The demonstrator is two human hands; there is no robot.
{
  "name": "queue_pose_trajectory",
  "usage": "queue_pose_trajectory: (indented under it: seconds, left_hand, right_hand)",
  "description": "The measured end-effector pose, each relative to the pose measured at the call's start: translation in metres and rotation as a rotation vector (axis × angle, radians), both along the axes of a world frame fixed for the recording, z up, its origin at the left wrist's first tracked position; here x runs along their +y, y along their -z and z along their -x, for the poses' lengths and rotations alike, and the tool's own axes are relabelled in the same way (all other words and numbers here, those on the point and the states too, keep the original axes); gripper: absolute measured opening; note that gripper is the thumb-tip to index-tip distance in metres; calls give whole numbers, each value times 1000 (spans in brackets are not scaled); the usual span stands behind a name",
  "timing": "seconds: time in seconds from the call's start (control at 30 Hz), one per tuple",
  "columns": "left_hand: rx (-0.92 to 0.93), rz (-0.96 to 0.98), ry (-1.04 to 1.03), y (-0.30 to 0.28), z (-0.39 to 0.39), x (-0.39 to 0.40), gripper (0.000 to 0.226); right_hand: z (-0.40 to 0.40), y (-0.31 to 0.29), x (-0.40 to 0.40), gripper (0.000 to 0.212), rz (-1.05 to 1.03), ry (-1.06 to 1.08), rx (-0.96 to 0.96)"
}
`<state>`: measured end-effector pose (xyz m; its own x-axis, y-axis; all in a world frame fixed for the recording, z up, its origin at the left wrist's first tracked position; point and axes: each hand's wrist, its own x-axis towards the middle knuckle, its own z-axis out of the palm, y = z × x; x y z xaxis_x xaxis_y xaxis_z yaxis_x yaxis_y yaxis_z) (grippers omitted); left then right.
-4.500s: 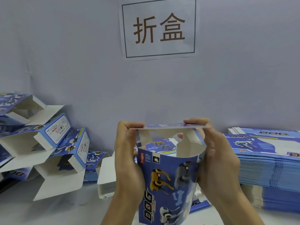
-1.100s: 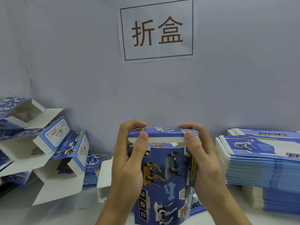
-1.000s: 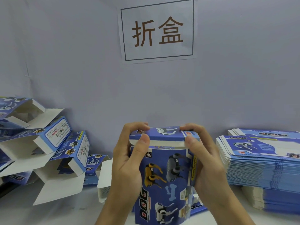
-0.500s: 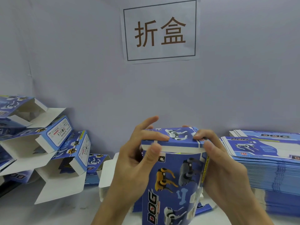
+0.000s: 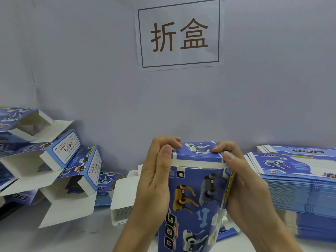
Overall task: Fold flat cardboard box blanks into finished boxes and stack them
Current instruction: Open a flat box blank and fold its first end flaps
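Upright above the tabletop's (image 5: 54, 237) near edge, a blue box (image 5: 196, 197) is gripped by left hand (image 5: 154, 180) and right hand (image 5: 243, 184), closing its top flap (image 5: 197, 155); tucking likely follows, then stacking.

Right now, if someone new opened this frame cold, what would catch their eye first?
Probably the blue dog-print box held upright at centre, the left hand and right hand pinching its top flap at both corners. Above it, a white sign with two brown characters hangs on the wall. Folded boxes with open flaps pile up at left; a tall stack of flat blanks sits at right.
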<state>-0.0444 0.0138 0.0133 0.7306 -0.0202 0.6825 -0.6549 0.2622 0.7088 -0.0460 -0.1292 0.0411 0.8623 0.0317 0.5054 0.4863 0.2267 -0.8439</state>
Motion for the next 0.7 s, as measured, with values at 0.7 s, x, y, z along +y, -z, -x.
queue_pose_trajectory:
  seconds: [0.7]
  left_hand:
    - [213,-62,136,-24,5,17,12]
  right_hand:
    - [-3,0,-1,48,41,-6,-33]
